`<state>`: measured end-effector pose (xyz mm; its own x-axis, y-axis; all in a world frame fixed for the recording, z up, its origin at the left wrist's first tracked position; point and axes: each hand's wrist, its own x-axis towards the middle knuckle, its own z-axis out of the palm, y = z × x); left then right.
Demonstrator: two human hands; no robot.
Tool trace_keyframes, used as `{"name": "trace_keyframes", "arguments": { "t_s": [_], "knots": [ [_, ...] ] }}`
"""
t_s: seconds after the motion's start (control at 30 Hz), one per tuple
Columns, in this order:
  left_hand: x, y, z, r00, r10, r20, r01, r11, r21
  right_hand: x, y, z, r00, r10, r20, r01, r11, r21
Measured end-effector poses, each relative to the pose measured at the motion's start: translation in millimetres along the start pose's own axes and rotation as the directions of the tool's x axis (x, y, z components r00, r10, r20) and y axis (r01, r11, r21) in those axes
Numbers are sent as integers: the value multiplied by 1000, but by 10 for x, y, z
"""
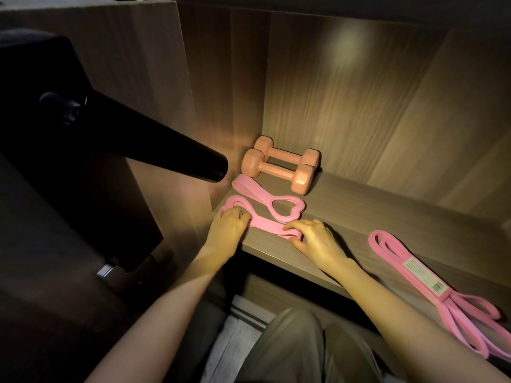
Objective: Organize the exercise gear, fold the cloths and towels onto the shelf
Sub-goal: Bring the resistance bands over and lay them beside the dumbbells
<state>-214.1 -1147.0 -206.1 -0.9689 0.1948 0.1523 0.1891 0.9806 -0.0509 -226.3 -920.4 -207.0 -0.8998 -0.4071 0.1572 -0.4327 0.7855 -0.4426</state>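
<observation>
A pink resistance band [265, 223] lies folded near the front left corner of the wooden shelf [373, 214]. My left hand [225, 230] grips its left end with curled fingers, and my right hand [315, 240] pinches its right end. Just behind it lies a second pink band [254, 190] with a heart-shaped loop. Two peach dumbbells [279, 167] sit side by side against the back wall. A long pink band [431, 286] with a paper label lies at the shelf's right front.
A black lamp head [154, 145] juts in from the left, close above the shelf's left corner. The cabinet's side panel [154, 87] stands at the left. My legs in grey trousers [290, 349] are below the shelf edge.
</observation>
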Motion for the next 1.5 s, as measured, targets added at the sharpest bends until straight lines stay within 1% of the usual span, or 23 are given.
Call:
{"name": "trace_keyframes", "arguments": {
  "t_s": [0.2,0.37,0.57,0.7,0.77,0.9,1.03,1.17,1.27,1.33,1.5],
  "knots": [
    [-12,47,59,999,-40,11,39,995,97,-3,-43,-36,1000,-1,-6,1,1000,25],
    [-13,48,55,999,-38,29,34,993,116,-34,-86,-44,1000,9,-22,-8,997,71],
    [-45,86,38,996,-79,31,75,989,124,-9,-97,-66,998,9,68,-7,1000,-26],
    [-36,63,27,996,-94,12,91,987,134,-11,-147,-25,999,-14,31,15,999,-37],
    [-37,45,38,994,-108,3,106,985,139,0,-177,15,1000,-18,4,18,1000,-13],
    [-49,46,59,993,-119,9,117,989,93,44,-168,69,1000,1,-1,-1,999,47],
    [-58,54,16,989,-145,22,145,989,16,15,-121,110,1000,-5,-20,5,1000,-11],
    [-126,76,-18,982,-182,42,185,981,-53,-46,-118,82,1000,-19,-4,19,997,-80],
    [-162,102,-71,980,-193,48,196,978,-69,-86,-133,-2,1000,-21,4,22,993,-117],
    [-168,129,-122,982,-188,27,189,980,-67,-107,-140,-73,1000,-8,17,10,992,-126],
    [-160,268,-323,992,-120,-48,119,993,-18,-219,-120,-322,1000,14,13,-13,996,-83]
  ]
}}
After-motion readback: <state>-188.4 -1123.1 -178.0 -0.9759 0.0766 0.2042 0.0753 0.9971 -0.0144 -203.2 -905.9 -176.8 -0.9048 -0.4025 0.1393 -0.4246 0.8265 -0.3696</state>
